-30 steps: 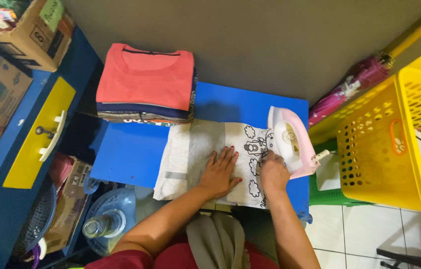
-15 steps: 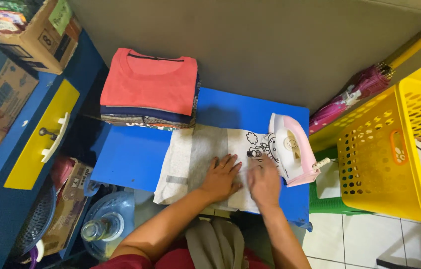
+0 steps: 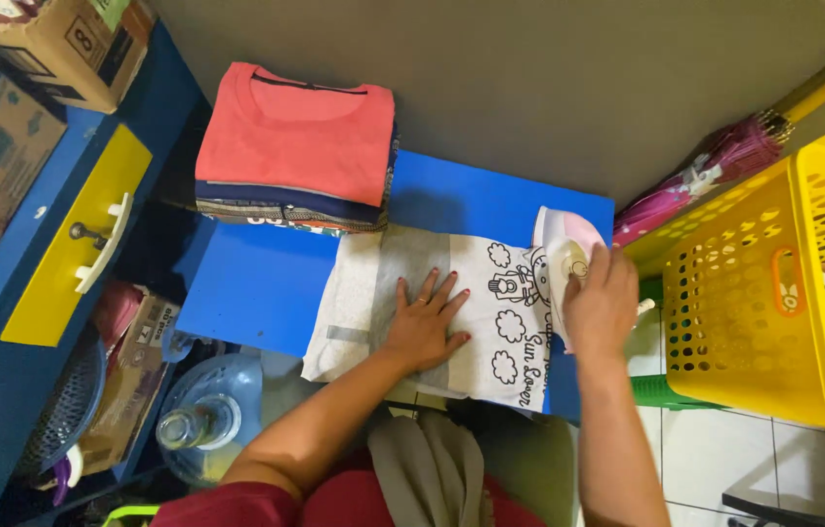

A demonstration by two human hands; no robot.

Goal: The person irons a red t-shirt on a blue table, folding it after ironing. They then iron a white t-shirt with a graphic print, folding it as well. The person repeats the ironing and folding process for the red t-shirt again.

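Centrally, a grey printed garment [image 3: 451, 312] lies spread flat on the blue table [image 3: 256, 293]. Left hand [image 3: 424, 322]: open, fingers splayed, palm pressed flat on the garment's middle. Right hand [image 3: 603, 303]: closed over the handle of a pink and white iron [image 3: 559, 244], which stands at the garment's right edge, beside the cartoon print. A stack of folded clothes [image 3: 295, 146], coral shirt on top, sits at the table's far left corner. A yellow laundry basket [image 3: 754, 293] stands to the right; a water bottle [image 3: 202, 425] stands below left.
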